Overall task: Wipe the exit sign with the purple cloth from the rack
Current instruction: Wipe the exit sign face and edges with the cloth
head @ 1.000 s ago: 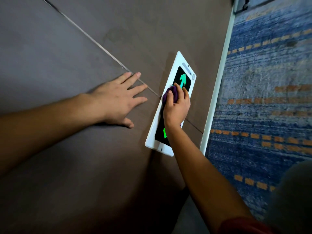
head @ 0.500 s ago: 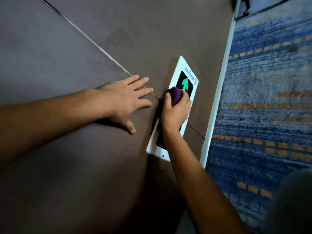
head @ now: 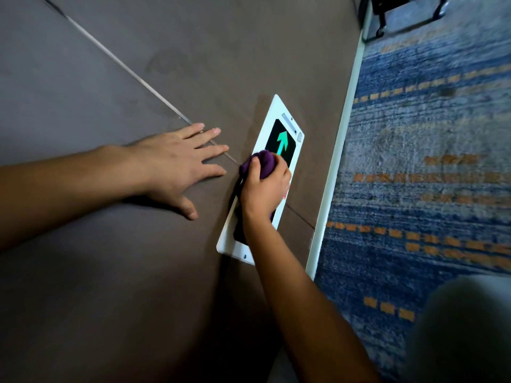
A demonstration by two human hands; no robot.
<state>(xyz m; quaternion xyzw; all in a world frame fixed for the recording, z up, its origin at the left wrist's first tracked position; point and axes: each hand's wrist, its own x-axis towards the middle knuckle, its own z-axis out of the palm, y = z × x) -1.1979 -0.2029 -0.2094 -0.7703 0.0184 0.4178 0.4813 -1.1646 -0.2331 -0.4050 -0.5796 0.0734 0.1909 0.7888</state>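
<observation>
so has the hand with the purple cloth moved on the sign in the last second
Yes. The right hand with the purple cloth has slid slightly toward the sign's left edge and off the green arrow, whose lower shaft it covered earlier.

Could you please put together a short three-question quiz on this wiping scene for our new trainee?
1. True or false: the left hand grips the purple cloth.
2. What colour is the arrow on the exit sign?
3. The right hand presses the cloth on: A) the sign, B) the carpet, C) the white baseboard.

Key: 1 false, it lies flat on the wall; 2 green; 3 A.
</observation>
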